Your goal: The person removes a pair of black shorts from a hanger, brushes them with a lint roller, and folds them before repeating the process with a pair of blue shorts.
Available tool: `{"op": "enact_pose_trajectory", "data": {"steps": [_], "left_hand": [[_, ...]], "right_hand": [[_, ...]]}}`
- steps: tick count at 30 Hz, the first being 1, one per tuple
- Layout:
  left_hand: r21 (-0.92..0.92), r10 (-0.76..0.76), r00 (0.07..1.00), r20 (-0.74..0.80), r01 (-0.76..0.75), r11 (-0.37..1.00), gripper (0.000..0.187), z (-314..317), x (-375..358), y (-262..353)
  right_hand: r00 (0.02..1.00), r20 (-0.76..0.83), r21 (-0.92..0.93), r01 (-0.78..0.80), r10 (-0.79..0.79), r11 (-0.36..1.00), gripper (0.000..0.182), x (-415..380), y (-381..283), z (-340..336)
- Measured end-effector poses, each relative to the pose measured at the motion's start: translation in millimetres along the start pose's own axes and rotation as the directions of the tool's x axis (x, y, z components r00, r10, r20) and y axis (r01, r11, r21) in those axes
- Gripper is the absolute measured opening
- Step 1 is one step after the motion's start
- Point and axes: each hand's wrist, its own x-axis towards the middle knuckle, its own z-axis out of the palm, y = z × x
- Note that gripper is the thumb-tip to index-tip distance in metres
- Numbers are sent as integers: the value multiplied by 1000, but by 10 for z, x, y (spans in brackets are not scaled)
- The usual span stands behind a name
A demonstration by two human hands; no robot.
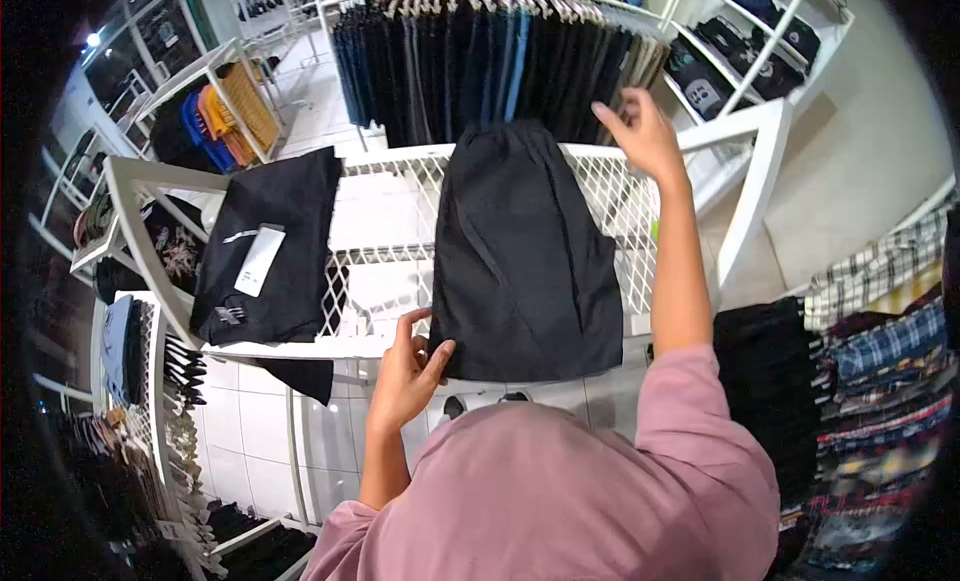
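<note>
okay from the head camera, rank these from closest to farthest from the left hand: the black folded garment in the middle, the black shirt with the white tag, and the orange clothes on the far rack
1. Black folded garment: touching the left hand, at its lower left corner.
2. Black shirt with the white tag: left on the white wire rack.
3. Orange clothes: far upper left.

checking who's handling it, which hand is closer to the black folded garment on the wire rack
Left. The left hand touches the lower left corner of the black folded garment; the right hand is raised past its upper right corner, apart from it.
</note>
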Motion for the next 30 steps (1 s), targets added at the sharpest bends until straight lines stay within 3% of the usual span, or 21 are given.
{"op": "enact_pose_trajectory", "data": {"steps": [1,2,4,5,8,9,11,12,13,15,16,17,19,21,22,23,24,25,27,29,30], "left_hand": [[76,8,1000,-7,-7,997,56,54,-1,-6],[72,1,1000,3,-2,997,56,75,2,6],[141,18,1000,3,-18,990,59,58,11,46],[146,13,1000,9,-14,989,59,41,25,51],[192,4,997,75,-18,981,66,-45,64,43],[203,1,997,80,-17,979,66,-51,60,62],[546,186,983,-4,-154,824,67,-35,2,142],[624,298,951,-82,-184,759,59,3,-32,242],[625,295,952,-83,-181,759,59,32,1,254],[671,517,845,-133,-307,675,48,104,92,256],[631,588,802,-105,-403,663,38,174,149,237],[632,583,812,-25,-439,638,41,231,197,212],[684,596,801,58,-467,561,43,385,293,97],[710,530,840,117,-444,547,46,421,333,-86],[741,522,843,128,-431,515,45,420,341,-119],[771,511,849,135,-414,484,45,411,334,-140],[770,495,860,124,-398,499,45,416,321,-124],[768,487,866,111,-386,512,45,421,291,-115],[764,495,861,120,-398,508,45,418,293,-83],[766,481,869,117,-387,513,47,439,301,-110],[793,464,878,119,-365,487,49,447,287,-114]], "right_hand": [[996,-75,-109,40,-49,993,70,-316,253,-50],[993,-32,-249,-119,114,961,62,-637,385,-150],[947,50,-463,-260,318,847,60,-1137,584,-223],[944,51,-463,-268,327,845,60,-1316,702,-179],[947,-21,-692,-246,321,679,65,-1656,1048,-9],[943,-22,-687,-255,332,680,65,-1677,1071,-12],[940,-8,-590,-279,341,757,62,-1710,1083,-19],[955,-28,-575,-257,295,777,61,-1739,883,-61],[966,-1,-449,-231,258,863,60,-1757,626,-103],[980,64,-246,-166,187,955,59,-1849,-107,-124],[993,115,-100,-1,12,995,61,-1951,-469,-104],[983,133,80,120,-130,990,65,-2063,-784,-51],[906,269,96,312,-327,945,68,-2332,-1077,209],[852,386,116,336,-354,935,72,-2487,-906,476],[879,403,32,266,-256,963,72,-2391,-732,450],[930,316,-98,227,-186,969,70,-2238,-520,366],[966,256,-328,69,19,942,68,-2057,-290,274],[984,102,-432,-87,144,898,65,-1955,102,242],[981,-79,-587,-189,176,787,60,-1826,364,23],[997,-68,-304,-66,48,950,61,-1779,-28,7],[999,44,-221,21,-12,975,64,-1826,-386,23]]}}
